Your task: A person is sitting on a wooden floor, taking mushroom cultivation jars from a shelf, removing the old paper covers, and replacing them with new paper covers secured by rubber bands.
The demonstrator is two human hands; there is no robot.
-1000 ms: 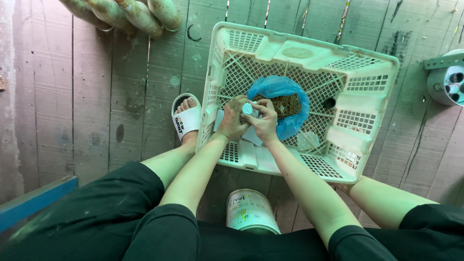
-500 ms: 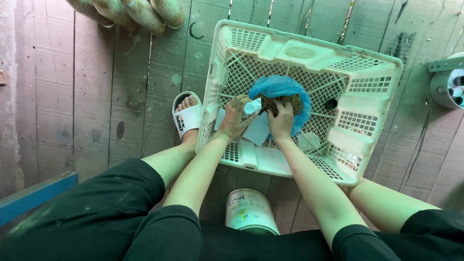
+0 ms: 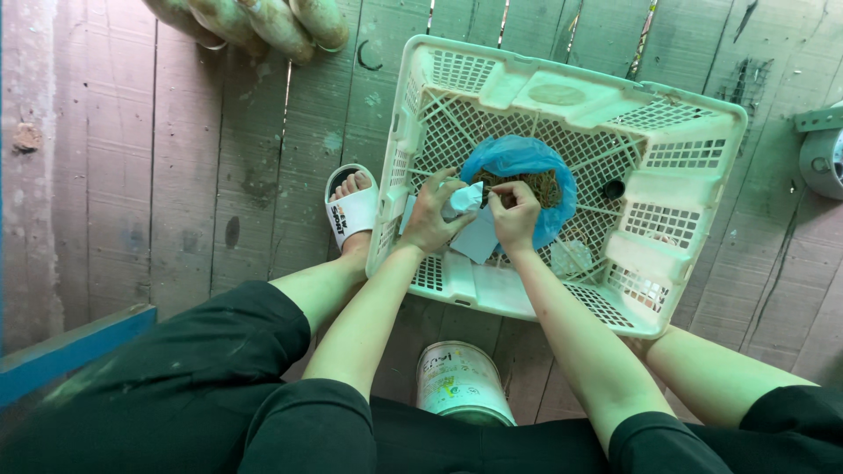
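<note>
The left hand (image 3: 430, 219) and the right hand (image 3: 514, 215) meet above the middle of a white plastic crate (image 3: 667, 114) that stands on the wooden plank floor (image 3: 184, 175). Between them they pinch a small pale packet (image 3: 467, 197); the left fingers curl around its left side, the right fingers close on its right end. A pale square of paper (image 3: 479, 239) shows just below the hands; whether it hangs from the packet or lies on the crate's lattice bottom I cannot tell.

Inside the crate, towards its far side, sits a blue plastic bag (image 3: 518, 158) with its mouth open, holding brownish, strand-like matter (image 3: 543, 184) whose kind is hard to make out. A small dark round cap or lid (image 3: 614, 189) lies on the lattice to the right of the bag, and a clear scrap of plastic (image 3: 571, 256) lies near the crate's near edge.

As I judge it, the packet is held by fingertips only, so a slip could drop it or spill what it holds through the openwork bottom. The bag's loose rim could also fold in on itself.

On the floor a foot in a white sandal (image 3: 351, 211) touches the crate's left wall, and a round tin can (image 3: 464, 384) stands just before the crate's near edge, between the knees
</note>
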